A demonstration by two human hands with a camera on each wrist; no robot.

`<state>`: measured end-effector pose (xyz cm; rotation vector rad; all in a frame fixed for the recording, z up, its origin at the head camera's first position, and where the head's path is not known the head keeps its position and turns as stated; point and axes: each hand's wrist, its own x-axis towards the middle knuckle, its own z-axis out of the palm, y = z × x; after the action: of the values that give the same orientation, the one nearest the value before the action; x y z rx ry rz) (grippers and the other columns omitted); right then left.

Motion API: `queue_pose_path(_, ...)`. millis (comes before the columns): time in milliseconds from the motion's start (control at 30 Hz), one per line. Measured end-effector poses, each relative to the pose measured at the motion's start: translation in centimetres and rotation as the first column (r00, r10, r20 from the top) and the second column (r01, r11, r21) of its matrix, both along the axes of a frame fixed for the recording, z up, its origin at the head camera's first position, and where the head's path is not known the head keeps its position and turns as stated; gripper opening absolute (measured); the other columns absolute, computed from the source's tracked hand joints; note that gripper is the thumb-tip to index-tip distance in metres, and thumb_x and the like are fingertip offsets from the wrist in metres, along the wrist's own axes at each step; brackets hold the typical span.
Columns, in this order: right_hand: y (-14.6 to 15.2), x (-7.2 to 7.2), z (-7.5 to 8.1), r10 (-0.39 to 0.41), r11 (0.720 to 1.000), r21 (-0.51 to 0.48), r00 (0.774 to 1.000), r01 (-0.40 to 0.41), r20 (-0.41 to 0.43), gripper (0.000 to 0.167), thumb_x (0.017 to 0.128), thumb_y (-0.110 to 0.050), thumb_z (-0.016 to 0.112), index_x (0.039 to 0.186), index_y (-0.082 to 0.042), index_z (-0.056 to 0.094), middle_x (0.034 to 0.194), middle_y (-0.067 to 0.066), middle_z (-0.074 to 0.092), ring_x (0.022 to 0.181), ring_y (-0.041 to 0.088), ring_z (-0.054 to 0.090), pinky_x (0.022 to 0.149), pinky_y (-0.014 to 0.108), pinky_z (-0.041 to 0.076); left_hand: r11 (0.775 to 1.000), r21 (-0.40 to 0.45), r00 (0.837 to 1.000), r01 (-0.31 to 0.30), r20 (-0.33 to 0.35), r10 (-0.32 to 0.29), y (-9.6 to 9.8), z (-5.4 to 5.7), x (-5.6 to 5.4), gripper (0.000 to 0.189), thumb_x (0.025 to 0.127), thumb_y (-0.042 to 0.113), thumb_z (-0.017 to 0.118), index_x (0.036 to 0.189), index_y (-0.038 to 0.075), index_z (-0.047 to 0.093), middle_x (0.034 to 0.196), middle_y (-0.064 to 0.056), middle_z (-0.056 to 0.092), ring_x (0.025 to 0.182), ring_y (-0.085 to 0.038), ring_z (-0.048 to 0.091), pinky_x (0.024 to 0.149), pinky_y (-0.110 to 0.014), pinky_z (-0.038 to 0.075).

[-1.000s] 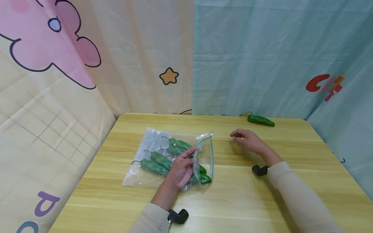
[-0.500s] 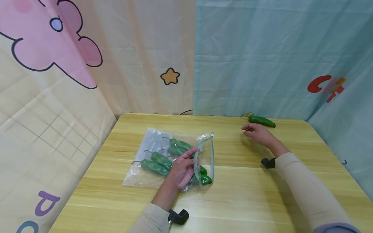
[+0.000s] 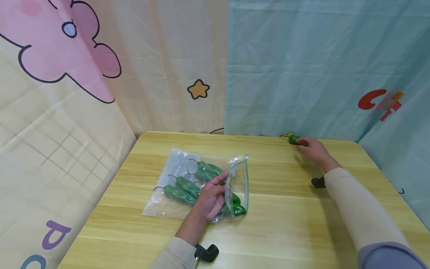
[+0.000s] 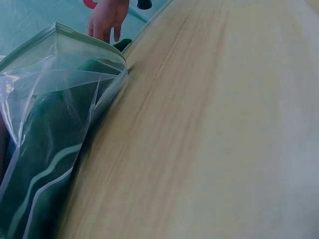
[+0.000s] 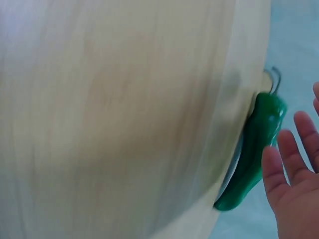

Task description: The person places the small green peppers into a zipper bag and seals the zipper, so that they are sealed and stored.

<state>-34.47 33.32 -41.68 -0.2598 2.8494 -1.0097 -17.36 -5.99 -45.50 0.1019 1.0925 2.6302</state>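
Note:
A clear zip bag (image 3: 158, 201) lies on the table with several green peppers (image 3: 179, 193) inside. My left hand (image 3: 211, 200) holds the near layer of the bag at its mouth, which gapes toward the right. Large in the left wrist view is the bag's mouth (image 4: 65, 45), with dark green showing through the plastic. At the back edge of the table lies a single green pepper (image 5: 261, 134), its stem pointing left in the head view. My right hand (image 3: 314, 149) is right at this pepper, covering most of it from above; its fingers (image 5: 299, 149) look straight in the right wrist view.
The wooden table (image 3: 268, 224) meets a hanging curtain (image 3: 285, 74) directly behind the lone pepper. A patterned curtain (image 3: 84, 149) runs along the left side. A black wrist camera (image 3: 206, 253) sits at the left cuff.
My right hand has moved right and away from me, from beside the bag to the lone pepper, which it now partly covers. My left hand and the bag have stayed in place.

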Motion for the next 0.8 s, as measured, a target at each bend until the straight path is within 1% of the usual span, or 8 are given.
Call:
queue_pose_path(100, 0.9, -0.3, -0.3, 0.008, 0.999, 0.048, 1.000, -0.007, -0.029, 0.047, 0.103, -0.016, 0.050, 0.142, 0.008, 0.040, 0.148, 0.036, 0.031, 0.135, 0.054, 0.027, 0.105, 0.066, 0.029, 1.000, -0.001, 1.000, 0.005, -0.007, -0.005, 0.0, 0.0, 0.1, 0.043, 0.092, -0.010, 0.042, 0.117, 0.014, 0.068, 0.135, -0.015, 0.047, 0.082, -0.013, 0.055, 0.074, -0.025, 0.051)
queue_pose_path(167, 1.3, -0.6, -0.5, 0.017, 0.998, 0.062, 0.999, -0.015, -0.038, 0.050, 0.102, -0.014, 0.052, 0.143, 0.010, 0.037, 0.149, 0.038, 0.027, 0.135, 0.056, 0.024, 0.105, 0.068, 0.026, 1.000, -0.003, 1.000, 0.008, -0.015, -0.008, 0.0, 0.0, 0.1, 0.043, 0.092, -0.010, 0.043, 0.117, 0.014, 0.068, 0.133, -0.013, 0.049, 0.082, -0.013, 0.055, 0.074, -0.025, 0.050)
queue_pose_path(267, 1.9, -0.9, -0.7, 0.022, 0.998, 0.058, 0.999, -0.020, -0.038, 0.055, 0.100, -0.011, 0.053, 0.145, 0.012, 0.032, 0.149, 0.040, 0.023, 0.136, 0.057, 0.022, 0.106, 0.068, 0.024, 1.000, -0.001, 1.000, 0.013, -0.026, -0.013, 0.0, -0.1, 0.1, 0.043, 0.092, -0.010, 0.042, 0.117, 0.015, 0.068, 0.130, -0.011, 0.052, 0.082, -0.012, 0.055, 0.074, -0.025, 0.050)
queue_pose_path(367, 2.4, -0.9, -0.9, 0.026, 0.999, 0.034, 0.999, -0.025, -0.024, 0.059, 0.100, -0.011, 0.054, 0.147, 0.014, 0.026, 0.152, 0.040, 0.014, 0.138, 0.058, 0.014, 0.109, 0.068, 0.020, 1.000, -0.003, 0.999, 0.022, -0.040, -0.022, -0.1, -0.1, 0.1, 0.043, 0.093, -0.010, 0.043, 0.117, 0.015, 0.068, 0.128, -0.008, 0.053, 0.081, -0.011, 0.055, 0.074, -0.025, 0.050)
queue_pose_path(500, 3.0, -0.9, -1.1, 0.020, 0.999, 0.029, 1.000, -0.020, 0.001, 0.063, 0.101, -0.013, 0.053, 0.149, 0.014, 0.021, 0.154, 0.040, 0.004, 0.140, 0.058, 0.007, 0.109, 0.069, 0.015, 0.999, -0.006, 0.998, 0.036, -0.052, -0.037, 0.1, -0.3, 0.1, 0.043, 0.093, -0.009, 0.043, 0.118, 0.015, 0.067, 0.131, -0.009, 0.052, 0.082, -0.011, 0.054, 0.074, -0.025, 0.050)
queue_pose_path(667, 3.0, -1.3, -1.1, 0.005, 0.999, 0.054, 1.000, -0.005, 0.016, 0.066, 0.101, -0.015, 0.052, 0.150, 0.014, 0.018, 0.152, 0.041, 0.010, 0.137, 0.060, 0.015, 0.107, 0.070, 0.020, 1.000, -0.015, 0.999, 0.024, -0.046, -0.024, 0.0, -0.4, 0.1, 0.045, 0.094, -0.010, 0.041, 0.120, 0.016, 0.067, 0.131, -0.010, 0.052, 0.081, -0.012, 0.055, 0.074, -0.025, 0.050)
queue_pose_path(733, 2.9, -1.4, -1.1, 0.004, 0.997, 0.074, 1.000, -0.004, 0.000, 0.065, 0.100, -0.015, 0.053, 0.149, 0.014, 0.020, 0.150, 0.041, 0.016, 0.134, 0.061, 0.017, 0.106, 0.071, 0.021, 1.000, -0.017, 0.999, 0.019, -0.045, -0.020, -0.1, -0.4, 0.1, 0.044, 0.093, -0.010, 0.041, 0.121, 0.015, 0.066, 0.131, -0.011, 0.051, 0.081, -0.012, 0.055, 0.074, -0.025, 0.051)
queue_pose_path(800, 2.8, -1.5, -1.0, -0.002, 0.996, 0.088, 1.000, 0.003, -0.005, 0.064, 0.100, -0.015, 0.052, 0.148, 0.014, 0.022, 0.149, 0.041, 0.018, 0.132, 0.062, 0.017, 0.104, 0.071, 0.021, 1.000, -0.017, 0.999, 0.017, -0.050, -0.018, -0.2, -0.4, 0.0, 0.043, 0.093, -0.010, 0.042, 0.122, 0.013, 0.065, 0.133, -0.012, 0.051, 0.082, -0.012, 0.055, 0.074, -0.025, 0.051)
